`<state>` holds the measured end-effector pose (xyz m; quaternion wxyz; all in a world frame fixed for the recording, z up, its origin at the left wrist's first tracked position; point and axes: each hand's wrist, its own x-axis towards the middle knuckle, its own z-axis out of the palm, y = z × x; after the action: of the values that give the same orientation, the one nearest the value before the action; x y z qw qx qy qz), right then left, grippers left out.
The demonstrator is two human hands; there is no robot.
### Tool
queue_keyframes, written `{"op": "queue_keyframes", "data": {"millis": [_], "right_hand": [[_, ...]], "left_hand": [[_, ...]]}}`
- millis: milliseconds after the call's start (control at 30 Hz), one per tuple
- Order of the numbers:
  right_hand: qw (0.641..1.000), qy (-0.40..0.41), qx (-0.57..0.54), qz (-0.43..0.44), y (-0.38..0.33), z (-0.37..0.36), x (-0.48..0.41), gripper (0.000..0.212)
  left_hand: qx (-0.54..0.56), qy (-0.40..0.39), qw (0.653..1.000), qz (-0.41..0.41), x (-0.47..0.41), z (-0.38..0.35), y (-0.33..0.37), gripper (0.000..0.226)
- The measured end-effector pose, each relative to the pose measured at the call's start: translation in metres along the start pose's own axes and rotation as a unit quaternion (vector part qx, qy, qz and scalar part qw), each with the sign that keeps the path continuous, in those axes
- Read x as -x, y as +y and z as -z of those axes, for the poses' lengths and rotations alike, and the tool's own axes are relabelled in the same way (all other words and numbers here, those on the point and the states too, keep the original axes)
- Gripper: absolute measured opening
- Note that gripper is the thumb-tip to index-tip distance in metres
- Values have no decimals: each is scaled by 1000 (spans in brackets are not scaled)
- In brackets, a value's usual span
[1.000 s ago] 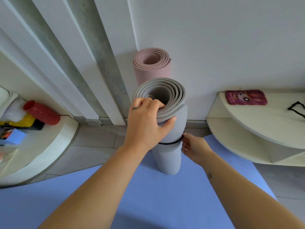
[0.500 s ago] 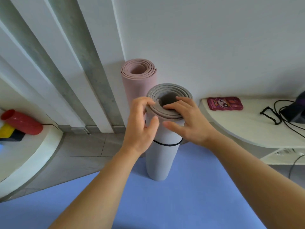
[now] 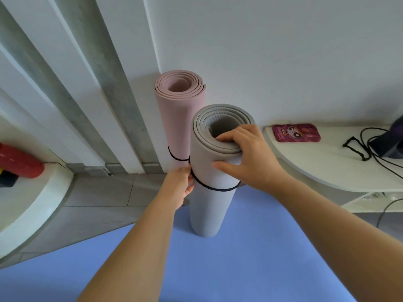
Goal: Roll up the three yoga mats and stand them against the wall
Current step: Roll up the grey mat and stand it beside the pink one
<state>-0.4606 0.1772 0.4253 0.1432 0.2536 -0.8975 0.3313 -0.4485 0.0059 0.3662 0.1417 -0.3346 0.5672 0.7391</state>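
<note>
Grip: right hand (image 3: 250, 158) on grey mat (image 3: 209, 212), left hand (image 3: 177, 187) on band (image 3: 218, 189).

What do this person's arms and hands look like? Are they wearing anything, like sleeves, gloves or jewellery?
Nothing worn shows. The left forearm and right forearm are bare up to the picture's edge, with no sleeve in view. The left hand and right hand have no gloves, and no ring, watch or bracelet is visible.

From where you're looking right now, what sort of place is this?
Probably a room at home used for exercise: a rolled pink mat and grey mat stand by the wall, a blue mat covers the tiled floor.
</note>
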Motion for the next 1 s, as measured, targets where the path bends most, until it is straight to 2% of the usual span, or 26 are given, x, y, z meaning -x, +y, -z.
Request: {"op": "queue_keyframes", "data": {"millis": [67,133,233,333,500,633,800,1000], "right_hand": [[1000,-2,0,-7,1,2,-5,56],[1000,-1,-2,-13,3,4,-7,52],[1000,5,1,-2,5,5,-7,46],[1000,1,-13,0,1,4,-7,41],[1000,-13,-20,18,-9,2,-3,37],[999,-20,-25,17,-14,1,7,36],[1000,3,-23,15,-14,-4,3,36],[998,40,-12,39,-14,-16,0,38]], "left_hand": [[25,27,999,-3,-7,-2,3,17],[111,34,993,19,-13,-1,-1,22],[171,-27,984,36,-20,9,-12,25],[122,-50,991,28,-33,20,-31,29],[91,49,990,93,-63,35,-77,25],[68,87,984,137,-83,32,-101,18],[54,79,986,138,-87,30,-95,15],[-22,88,992,83,-61,33,-74,8]]}}
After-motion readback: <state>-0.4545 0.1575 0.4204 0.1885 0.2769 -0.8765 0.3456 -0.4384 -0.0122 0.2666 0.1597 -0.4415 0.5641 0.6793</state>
